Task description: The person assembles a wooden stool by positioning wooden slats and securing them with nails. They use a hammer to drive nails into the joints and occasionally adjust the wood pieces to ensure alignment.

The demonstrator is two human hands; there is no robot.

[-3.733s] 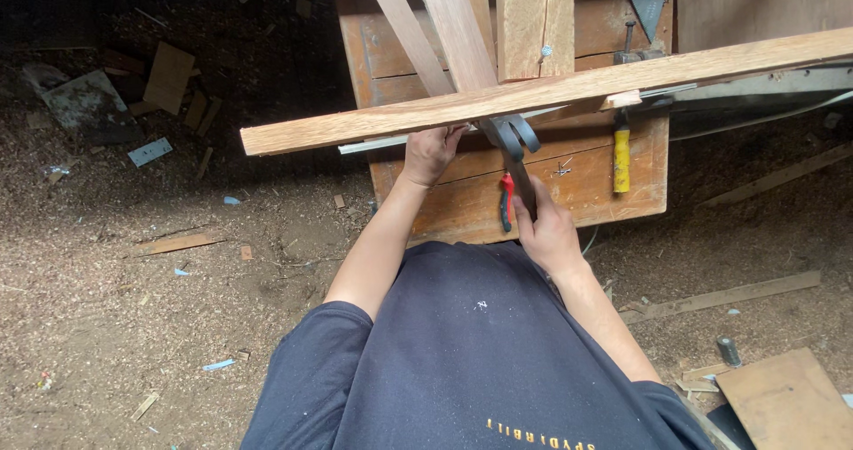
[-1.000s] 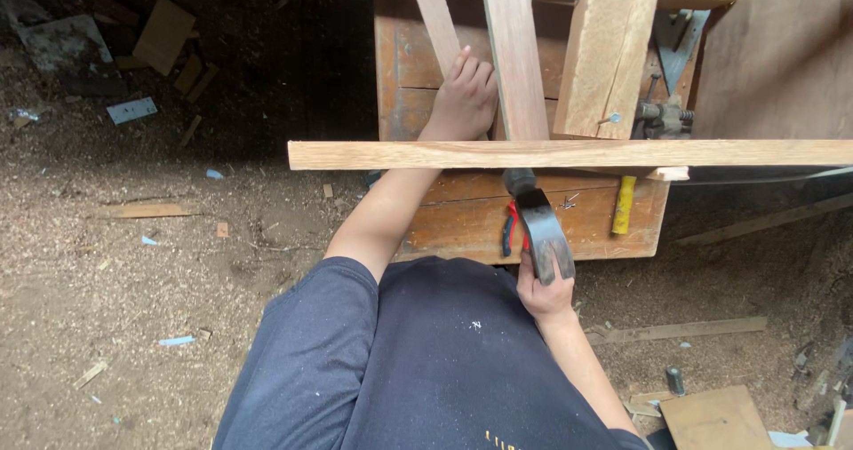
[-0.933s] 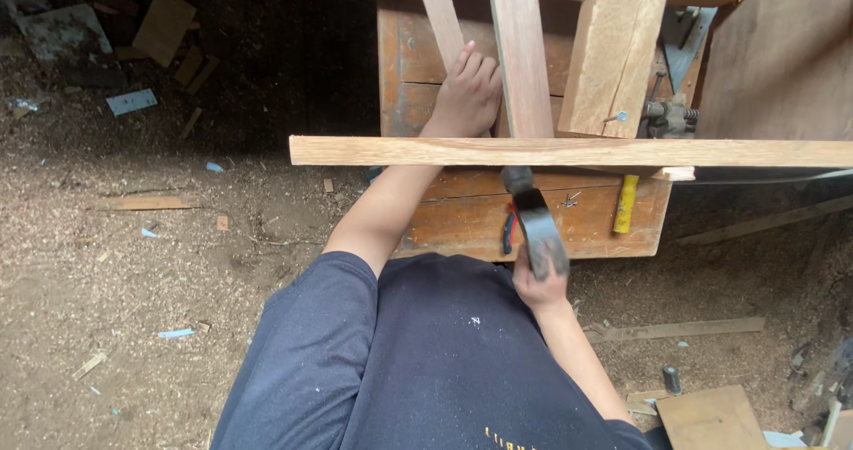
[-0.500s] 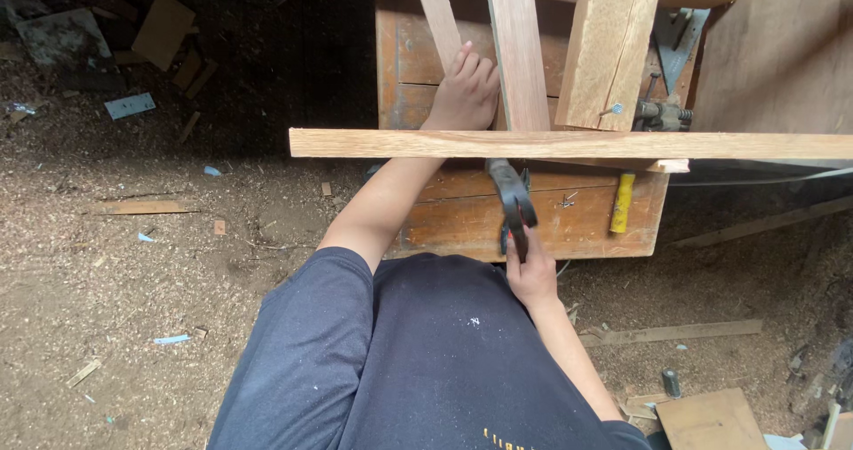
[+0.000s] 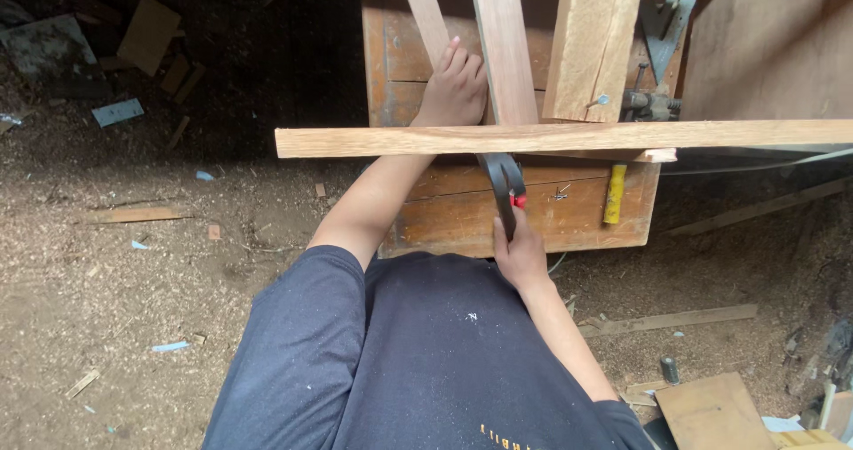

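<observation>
A long plank lies crosswise over three upright boards on the tabletop, apparently so it can be fixed against them. The left hand, fingers pressed together, bears down on a board just above the plank to steady it, while the right hand is wrapped around the handle of one hammer, its head tucked under the plank's near edge. One yellow-handled tool lies on the tabletop nearby, and offcuts dot the sawdust floor.

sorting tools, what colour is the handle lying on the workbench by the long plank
Yellow handle, clearest in the head view, just below the long plank.
</observation>
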